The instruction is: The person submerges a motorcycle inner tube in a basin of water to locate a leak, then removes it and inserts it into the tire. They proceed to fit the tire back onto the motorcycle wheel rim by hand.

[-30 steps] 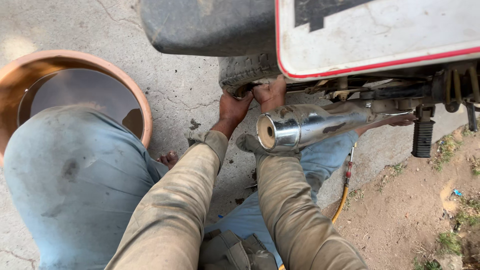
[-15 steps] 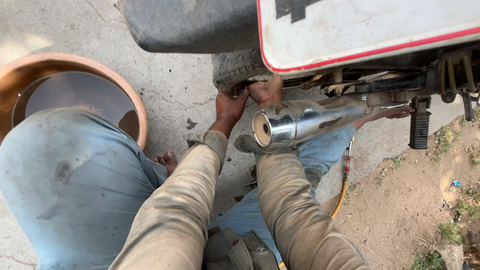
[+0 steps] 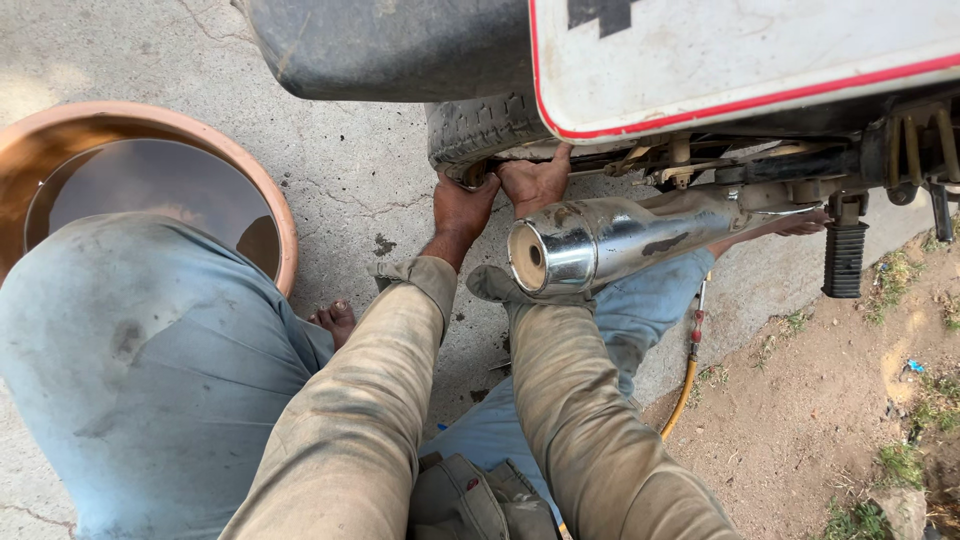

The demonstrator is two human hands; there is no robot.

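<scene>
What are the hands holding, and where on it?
Both hands, left hand and right hand, grip the motorcycle's rear tyre at its lower edge, beside the chrome exhaust. Fingertips are hidden underneath.

Both hands (image 3: 500, 195) at rear tyre (image 3: 480, 130)

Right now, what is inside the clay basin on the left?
The basin holds dark water, still enough to reflect light. The person's knee in blue trousers covers its near side, so that part and the bottom cannot be seen. Both hands are away at the tyre.

tyre (image 3: 478, 130) and chrome exhaust (image 3: 610, 240) hemming both hands, open concrete (image 3: 350, 180) leftward, basin (image 3: 262, 190) beyond
</scene>
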